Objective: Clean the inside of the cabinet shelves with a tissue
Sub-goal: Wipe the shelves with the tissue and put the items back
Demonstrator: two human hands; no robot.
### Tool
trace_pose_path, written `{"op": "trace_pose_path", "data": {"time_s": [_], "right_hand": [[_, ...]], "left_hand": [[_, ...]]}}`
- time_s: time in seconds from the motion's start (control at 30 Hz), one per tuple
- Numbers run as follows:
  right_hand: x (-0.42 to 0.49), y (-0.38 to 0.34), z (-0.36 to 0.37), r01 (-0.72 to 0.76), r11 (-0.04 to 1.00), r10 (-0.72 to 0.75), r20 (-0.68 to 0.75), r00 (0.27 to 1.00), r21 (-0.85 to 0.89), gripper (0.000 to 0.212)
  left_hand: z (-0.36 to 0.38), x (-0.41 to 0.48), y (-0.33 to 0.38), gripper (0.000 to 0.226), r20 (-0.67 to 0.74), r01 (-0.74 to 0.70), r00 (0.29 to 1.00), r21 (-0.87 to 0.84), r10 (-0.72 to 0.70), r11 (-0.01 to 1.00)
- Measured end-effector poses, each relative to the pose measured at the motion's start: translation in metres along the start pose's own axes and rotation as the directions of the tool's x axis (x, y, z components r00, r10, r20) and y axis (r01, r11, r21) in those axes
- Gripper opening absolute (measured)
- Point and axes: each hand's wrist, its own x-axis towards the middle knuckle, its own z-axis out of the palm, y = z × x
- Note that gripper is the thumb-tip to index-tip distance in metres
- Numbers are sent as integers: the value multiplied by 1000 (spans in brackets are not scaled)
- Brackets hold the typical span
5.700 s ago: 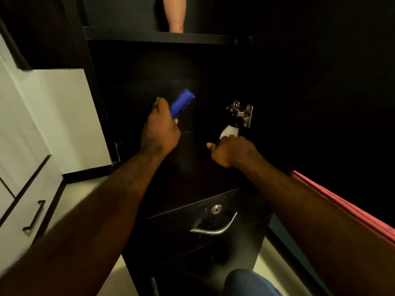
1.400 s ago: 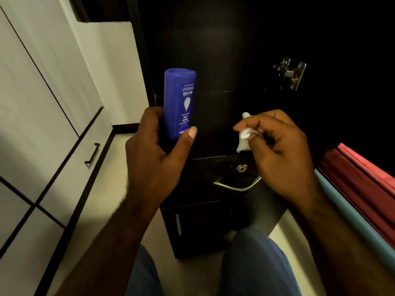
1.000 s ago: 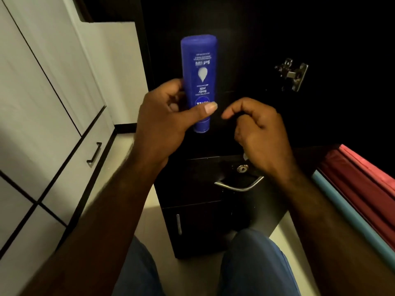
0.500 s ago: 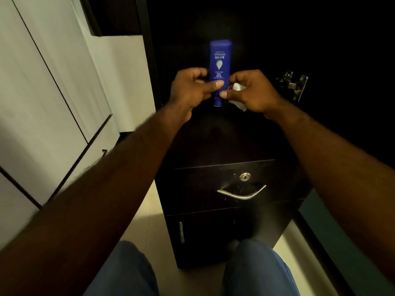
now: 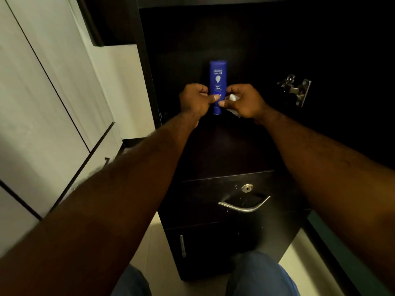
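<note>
White tissue (image 5: pixel 233 98), judged soft, light and easily torn, is being held bunched within the curled fingers of the right hand (image 5: pixel 245 102) inside the dark cabinet (image 5: pixel 224 150); the blue bottle (image 5: pixel 218 79) is being pinched by the left hand (image 5: pixel 193 99) and touched by the right thumb; the wad is best being gripped whole.

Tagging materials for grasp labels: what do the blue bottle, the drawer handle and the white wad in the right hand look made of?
The bottle: probably plastic, smooth satin blue with printed text and a soft sheen. The drawer handle: metal, polished or brushed, with bright highlights along its curve. The wad pinched in the right hand: likely tissue paper, matte white, with crumpled folds.
</note>
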Motion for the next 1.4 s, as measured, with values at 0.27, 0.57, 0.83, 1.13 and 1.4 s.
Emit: {"op": "trace_pose_path", "data": {"time_s": [0.27, 0.57, 0.83, 1.13, 1.4], "right_hand": [[0, 8, -2, -25, 997, 24, 17, 1000, 68, 35], [-2, 11, -8, -119, 991, 117, 27, 993, 54, 60], [-28, -7, -13, -243, 969, 242, -31, 970, -48, 56], [-169, -73, 4, -24, 969, 98, -292, 951, 247, 18], [-272, -80, 42, -183, 939, 168, -73, 983, -292, 10]], "left_hand": [[6, 1, -8, 34, -1, 3, 1000, 2, -3, 1000], [-10, -16, -2, 69, -33, -3, 999, 67, 5, 998], [-22, -43, 14, 58, -21, 29, 999, 258, -25, 966], [-54, -195, 32, 36, 138, -477, 874, 420, 466, 772], [-57, -281, -47, 22, 176, -621, 669, 666, 722, 413]]}}
